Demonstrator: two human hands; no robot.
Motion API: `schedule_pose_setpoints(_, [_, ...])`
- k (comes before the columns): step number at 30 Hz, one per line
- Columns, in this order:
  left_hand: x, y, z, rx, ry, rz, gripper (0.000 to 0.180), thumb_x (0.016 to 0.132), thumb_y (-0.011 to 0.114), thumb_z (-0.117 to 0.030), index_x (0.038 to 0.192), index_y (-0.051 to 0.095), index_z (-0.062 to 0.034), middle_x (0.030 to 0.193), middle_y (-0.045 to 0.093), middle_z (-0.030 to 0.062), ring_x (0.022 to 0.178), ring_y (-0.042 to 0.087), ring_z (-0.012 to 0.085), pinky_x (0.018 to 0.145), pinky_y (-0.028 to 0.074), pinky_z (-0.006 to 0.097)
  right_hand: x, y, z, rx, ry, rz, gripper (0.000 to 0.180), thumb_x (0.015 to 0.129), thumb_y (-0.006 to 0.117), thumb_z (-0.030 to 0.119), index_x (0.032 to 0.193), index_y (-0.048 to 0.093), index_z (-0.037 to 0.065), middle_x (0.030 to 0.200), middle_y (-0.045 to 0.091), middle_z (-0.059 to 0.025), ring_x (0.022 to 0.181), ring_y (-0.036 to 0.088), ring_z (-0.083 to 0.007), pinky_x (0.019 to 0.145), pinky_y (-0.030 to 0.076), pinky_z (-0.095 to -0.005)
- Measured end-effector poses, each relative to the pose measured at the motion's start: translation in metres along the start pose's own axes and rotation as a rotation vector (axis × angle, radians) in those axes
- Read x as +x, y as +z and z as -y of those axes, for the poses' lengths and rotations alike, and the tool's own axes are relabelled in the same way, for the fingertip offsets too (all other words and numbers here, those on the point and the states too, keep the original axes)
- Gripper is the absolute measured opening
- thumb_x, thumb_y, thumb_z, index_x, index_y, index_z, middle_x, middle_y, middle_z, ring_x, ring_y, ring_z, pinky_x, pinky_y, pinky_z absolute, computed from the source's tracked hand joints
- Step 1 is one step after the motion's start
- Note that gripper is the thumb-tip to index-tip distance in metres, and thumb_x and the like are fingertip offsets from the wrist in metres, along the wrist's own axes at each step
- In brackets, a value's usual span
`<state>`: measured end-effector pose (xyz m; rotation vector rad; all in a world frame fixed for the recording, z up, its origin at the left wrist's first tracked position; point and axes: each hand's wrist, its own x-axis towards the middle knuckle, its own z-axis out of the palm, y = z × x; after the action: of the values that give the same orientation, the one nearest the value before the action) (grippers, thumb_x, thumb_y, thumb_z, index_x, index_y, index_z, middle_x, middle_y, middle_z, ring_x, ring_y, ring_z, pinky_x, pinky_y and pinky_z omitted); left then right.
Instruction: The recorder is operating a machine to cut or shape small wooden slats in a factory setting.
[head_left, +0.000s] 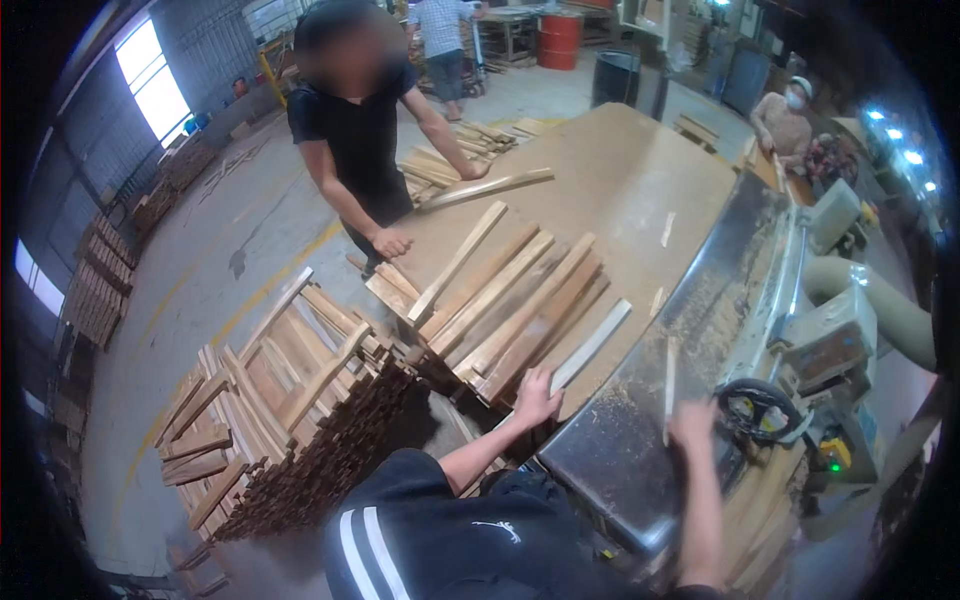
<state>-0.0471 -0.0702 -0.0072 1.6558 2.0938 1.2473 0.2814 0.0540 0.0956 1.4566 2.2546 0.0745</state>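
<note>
My left hand is closed on the near end of a pale wooden strip, which points away over the edge of the brown table. Beside it on the left, several longer wooden strips lie side by side on the table. My right hand, slightly blurred, is closed at the near end of a narrow wooden strip. That strip lies lengthwise on the dark metal machine bed, which is strewn with sawdust. A black handwheel sits just right of this hand.
A tall stack of wooden strips stands on the left. Across the table, a person in black leans with both hands on its edge. Machine housings and a thick hose crowd the right. More strips lie below the handwheel.
</note>
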Motion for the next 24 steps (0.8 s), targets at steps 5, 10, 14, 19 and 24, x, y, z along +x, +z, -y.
schedule_pose_setpoints(5, [0.013, 0.012, -0.007, -0.066, 0.099, 0.009, 0.055, 0.078, 0.079, -0.016, 0.127, 0.061, -0.0025, 0.117, 0.063, 0.0213, 0.112, 0.058, 0.0418, 0.099, 0.048, 0.049, -0.085, 0.013, 0.075, 0.783, -0.064, -0.491, 0.023, 0.09, 0.073, 0.025, 0.102, 0.073, 0.006, 0.103, 0.071, -0.0173, 0.101, 0.065, -0.0378, 0.093, 0.051, -0.0454])
schedule_pose_setpoints(10, [0.02, 0.023, -0.003, 0.001, 0.051, 0.008, 0.049, 0.077, 0.079, -0.017, 0.122, 0.067, -0.0015, 0.115, 0.068, 0.0214, 0.108, 0.063, 0.0404, 0.097, 0.051, 0.046, -0.143, 0.038, 0.129, 1.044, 0.018, -0.498, 0.017, 0.091, 0.071, 0.02, 0.098, 0.072, 0.004, 0.098, 0.071, -0.0151, 0.096, 0.067, -0.0354, 0.087, 0.053, -0.0434])
schedule_pose_setpoints(14, [0.006, 0.044, -0.01, -0.562, -0.431, 0.153, 0.045, 0.085, 0.078, -0.019, 0.122, 0.07, 0.0054, 0.102, 0.076, 0.0134, 0.087, 0.072, 0.0217, 0.081, 0.057, 0.034, -0.183, 0.041, 0.142, 1.291, 0.15, -0.385, 0.022, 0.092, 0.073, 0.017, 0.107, 0.072, 0.001, 0.103, 0.074, -0.0172, 0.101, 0.071, -0.0326, 0.087, 0.055, -0.039])
schedule_pose_setpoints(19, [-0.025, 0.071, -0.062, -1.236, -0.817, 0.293, 0.038, 0.092, 0.077, -0.02, 0.121, 0.07, 0.0045, 0.1, 0.073, 0.0062, 0.081, 0.067, 0.0118, 0.069, 0.054, 0.027, -0.204, 0.012, 0.14, 1.431, 0.295, -0.375, 0.048, 0.093, 0.074, 0.024, 0.131, 0.059, 0.0, 0.113, 0.07, -0.0229, 0.11, 0.066, -0.0399, 0.096, 0.051, -0.0462])
schedule_pose_setpoints(24, [-0.048, 0.075, -0.126, -1.26, -0.92, 0.599, 0.035, 0.09, 0.079, -0.019, 0.118, 0.069, -0.0006, 0.101, 0.072, 0.0061, 0.082, 0.069, 0.014, 0.065, 0.056, 0.028, -0.229, -0.006, 0.145, 0.936, 0.364, -0.408, 0.086, 0.082, 0.083, 0.026, 0.151, 0.039, 0.002, 0.129, 0.059, -0.0268, 0.119, 0.057, -0.0451, 0.1, 0.046, -0.0514])
